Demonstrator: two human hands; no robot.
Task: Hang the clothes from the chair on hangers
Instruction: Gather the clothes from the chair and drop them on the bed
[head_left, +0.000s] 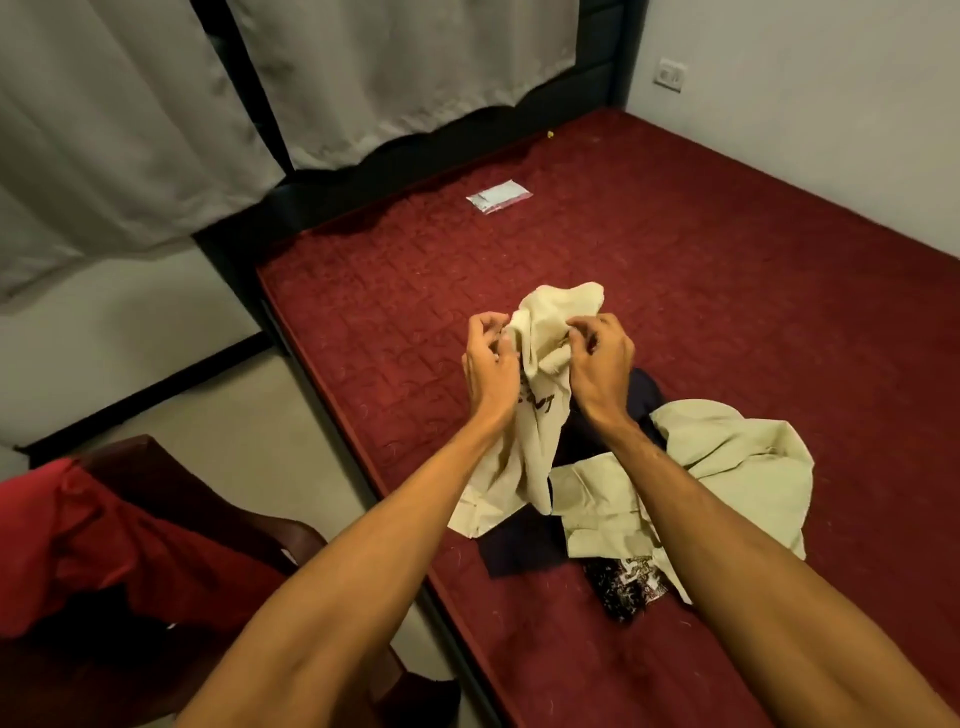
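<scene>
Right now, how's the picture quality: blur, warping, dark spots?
Head view: dim, warm light; wide-angle lens bows the mattress edge and curtains; left hand and right hand gripping the cream shirt look soft; folds of the dark garment vanish in shadow.

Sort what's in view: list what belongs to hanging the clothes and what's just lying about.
For the job: cream printed cloth shirt in the left hand and right hand; pale green cloth garment; dark navy cloth garment; black-and-white patterned garment; red cloth garment on the dark wooden chair.
Lying about: small flat white packet; white wall socket; pale fabric curtains.
</scene>
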